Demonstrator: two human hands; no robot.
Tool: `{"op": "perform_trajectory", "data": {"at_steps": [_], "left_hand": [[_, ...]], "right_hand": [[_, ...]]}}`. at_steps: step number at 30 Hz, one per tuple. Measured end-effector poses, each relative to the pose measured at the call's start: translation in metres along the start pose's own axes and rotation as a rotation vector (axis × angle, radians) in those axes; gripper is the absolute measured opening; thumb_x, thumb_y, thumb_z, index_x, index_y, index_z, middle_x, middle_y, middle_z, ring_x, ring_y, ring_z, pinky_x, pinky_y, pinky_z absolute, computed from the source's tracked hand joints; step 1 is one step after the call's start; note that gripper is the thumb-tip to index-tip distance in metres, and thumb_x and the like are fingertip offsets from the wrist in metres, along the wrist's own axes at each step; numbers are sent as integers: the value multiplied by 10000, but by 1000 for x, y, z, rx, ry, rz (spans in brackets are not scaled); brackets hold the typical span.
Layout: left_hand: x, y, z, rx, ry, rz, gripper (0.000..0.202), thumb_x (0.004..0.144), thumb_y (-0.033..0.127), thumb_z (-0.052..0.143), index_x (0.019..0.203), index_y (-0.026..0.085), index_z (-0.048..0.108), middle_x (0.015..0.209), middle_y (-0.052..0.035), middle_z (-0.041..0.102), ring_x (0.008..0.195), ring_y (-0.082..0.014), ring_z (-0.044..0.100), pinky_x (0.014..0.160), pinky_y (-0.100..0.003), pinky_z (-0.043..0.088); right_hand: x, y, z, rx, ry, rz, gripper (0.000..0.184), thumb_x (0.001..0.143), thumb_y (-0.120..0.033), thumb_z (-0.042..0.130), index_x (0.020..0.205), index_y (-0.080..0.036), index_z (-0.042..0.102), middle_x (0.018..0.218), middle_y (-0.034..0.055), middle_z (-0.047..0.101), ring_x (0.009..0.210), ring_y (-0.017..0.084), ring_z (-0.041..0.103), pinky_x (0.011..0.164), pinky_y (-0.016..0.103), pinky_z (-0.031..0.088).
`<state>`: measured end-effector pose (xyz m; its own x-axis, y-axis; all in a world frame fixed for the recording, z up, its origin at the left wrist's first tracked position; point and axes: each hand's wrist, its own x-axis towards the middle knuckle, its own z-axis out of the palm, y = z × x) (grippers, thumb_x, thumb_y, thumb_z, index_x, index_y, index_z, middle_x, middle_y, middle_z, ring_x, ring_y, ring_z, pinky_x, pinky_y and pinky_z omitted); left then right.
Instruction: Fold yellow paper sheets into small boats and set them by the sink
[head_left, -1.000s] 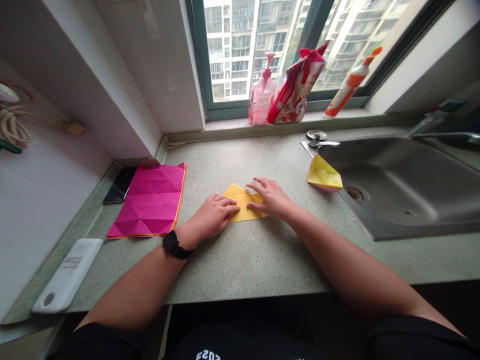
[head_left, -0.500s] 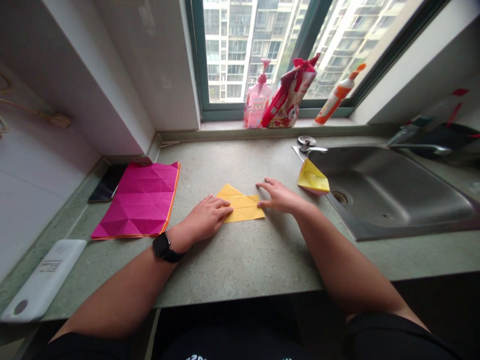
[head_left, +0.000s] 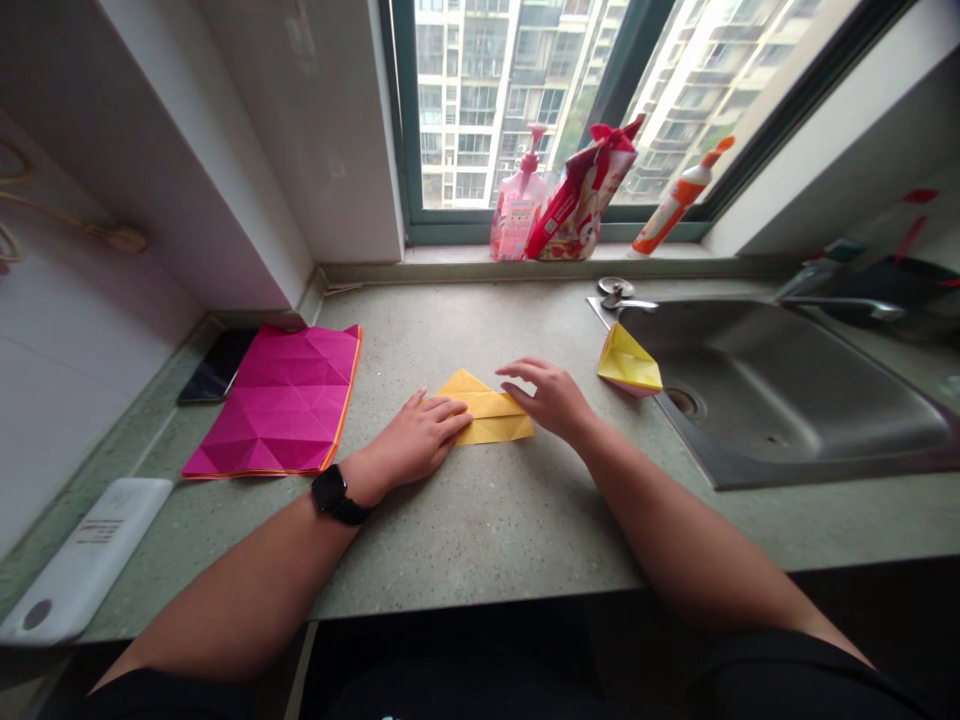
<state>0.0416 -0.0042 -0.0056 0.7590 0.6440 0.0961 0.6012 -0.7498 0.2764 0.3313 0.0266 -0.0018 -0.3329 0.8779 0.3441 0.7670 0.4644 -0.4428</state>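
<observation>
A yellow sheet of folded origami paper [head_left: 491, 428] lies on the counter, with a pointed top and a horizontal folded strip across its middle. My left hand [head_left: 427, 432], a black watch on its wrist, rests flat on the paper's left part, fingers extended. Over the upper right corner hovers my right hand [head_left: 551, 395], thumb and fingers apart; the thumb is close to the strip's right end, and I cannot tell if it touches. Farther right, a folded yellow paper piece [head_left: 628, 360] stands beside the sink.
Magenta creased sheets [head_left: 281, 400] lie at the left, partly over a dark phone [head_left: 214, 368]. A white oblong device [head_left: 90, 560] sits nearer the front edge. The steel sink [head_left: 780, 390] is at right. A pink pump bottle [head_left: 517, 210] stands on the windowsill.
My right hand has shifted left and slightly up, over the paper's upper right corner. A horizontal folded edge now shows across the paper. My left hand has hardly moved.
</observation>
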Motion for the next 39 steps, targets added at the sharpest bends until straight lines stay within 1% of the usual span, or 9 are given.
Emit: {"op": "perform_trajectory", "data": {"at_steps": [2, 4, 8, 15, 19, 24, 28, 33, 39], "left_hand": [[1, -1, 2, -23, 15, -19, 425, 1115, 225, 498, 1524, 235, 613, 1590, -112, 638, 1505, -277, 554, 1347, -644, 260], [1, -2, 3, -39, 24, -30, 400, 1127, 248, 487, 1503, 230, 620, 1574, -113, 652, 1499, -269, 562, 1350, -643, 252], [2, -4, 2, -34, 29, -1, 329, 1142, 270, 481, 1389, 250, 698, 1565, -99, 658, 1475, -264, 583, 1348, -665, 231], [1, -2, -4, 33, 102, -37, 282, 1107, 294, 575, 1287, 271, 791, 1478, -122, 682, 1386, -303, 615, 1307, -686, 316], [0, -2, -13, 63, 121, -80, 225, 1073, 310, 636, 1132, 271, 850, 1432, -110, 707, 1333, -317, 630, 1299, -717, 304], [-5, -3, -25, 129, 102, -169, 167, 1014, 328, 726, 993, 265, 878, 1431, -125, 708, 1364, -364, 602, 1279, -769, 287], [-12, -3, -25, 165, 106, -246, 120, 972, 324, 777, 959, 266, 881, 1471, -143, 682, 1393, -408, 575, 1248, -819, 284], [-16, -3, -26, 227, 124, -311, 79, 927, 305, 817, 886, 273, 876, 1428, -125, 702, 1325, -411, 607, 1219, -802, 344], [-20, -4, -32, 246, 104, -368, 157, 926, 327, 816, 812, 224, 849, 1323, -150, 745, 1208, -430, 651, 1145, -779, 416]], "right_hand": [[-4, -10, 13, -24, -111, -61, 236, 1034, -245, 632, 1126, -286, 846, 1164, 67, 825, 1021, 239, 781, 938, 376, 593], [-8, -17, 23, -23, -174, -90, 246, 1034, -212, 634, 1113, -293, 853, 1154, 56, 833, 1009, 223, 783, 906, 348, 588], [-9, -23, 32, -7, -208, -129, 249, 1039, -224, 647, 1142, -299, 860, 1163, 63, 823, 1010, 212, 774, 889, 336, 585], [-9, -27, 28, -25, -246, -144, 230, 1055, -286, 667, 1146, -333, 874, 1162, 64, 784, 998, 210, 748, 885, 357, 577], [-9, -31, 27, -62, -277, -133, 235, 1067, -311, 654, 1133, -343, 877, 1161, 64, 778, 1026, 226, 738, 916, 378, 581], [-8, -32, 26, -63, -286, -127, 228, 1064, -305, 663, 1128, -343, 878, 1184, 66, 776, 1038, 231, 743, 915, 381, 584], [-8, -33, 26, -67, -289, -121, 224, 1060, -312, 670, 1121, -358, 881, 1181, 65, 777, 1029, 237, 746, 907, 389, 594], [-9, -35, 24, -70, -304, -113, 240, 1062, -305, 658, 1137, -369, 877, 1200, 69, 769, 1034, 237, 743, 916, 398, 593], [-9, -36, 21, -72, -328, -104, 237, 1042, -300, 679, 1159, -372, 872, 1224, 68, 763, 1069, 247, 740, 935, 405, 593]]}}
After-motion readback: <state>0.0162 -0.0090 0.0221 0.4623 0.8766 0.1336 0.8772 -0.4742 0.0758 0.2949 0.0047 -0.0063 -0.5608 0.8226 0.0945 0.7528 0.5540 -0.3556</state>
